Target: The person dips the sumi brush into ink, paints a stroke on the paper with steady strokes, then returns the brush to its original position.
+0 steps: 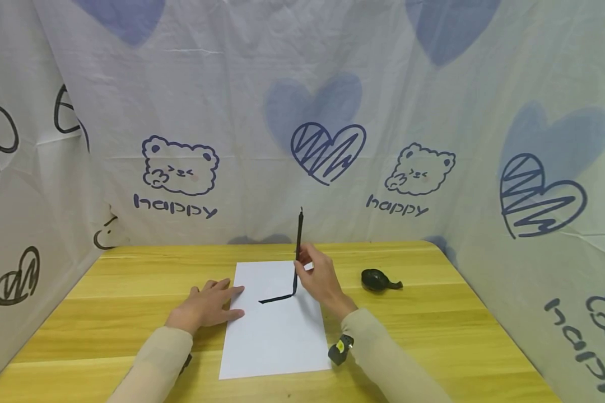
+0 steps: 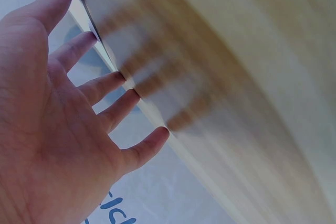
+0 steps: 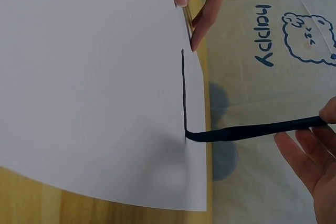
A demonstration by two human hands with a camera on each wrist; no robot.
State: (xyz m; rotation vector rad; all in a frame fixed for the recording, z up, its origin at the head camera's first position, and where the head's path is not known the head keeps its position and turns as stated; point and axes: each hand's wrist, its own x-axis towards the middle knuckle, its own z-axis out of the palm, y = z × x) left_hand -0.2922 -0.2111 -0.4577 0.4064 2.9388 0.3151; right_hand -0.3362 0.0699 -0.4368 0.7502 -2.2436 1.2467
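Note:
A sheet of white paper [image 1: 272,347] lies on the wooden table, with one black ink stroke [image 1: 275,299] across its upper half. My right hand [image 1: 324,280] pinches a black writing brush [image 1: 299,235] by its handle, holding it nearly upright. In the right wrist view the bent tip of the brush [image 3: 252,130] meets the end of the line. On the paper's left edge rests my left hand [image 1: 206,307], fingers spread. The left wrist view shows the fingertips [image 2: 161,136] of this hand pressed down at the surface.
To the right of the paper sits a small, dark, gourd-shaped dish [image 1: 377,280] with a narrow spout. White curtains [image 1: 262,196] printed with hearts and bears enclose the back and sides of the wooden table [image 1: 433,347]. A dark wrist device [image 1: 340,350] hangs under the right sleeve.

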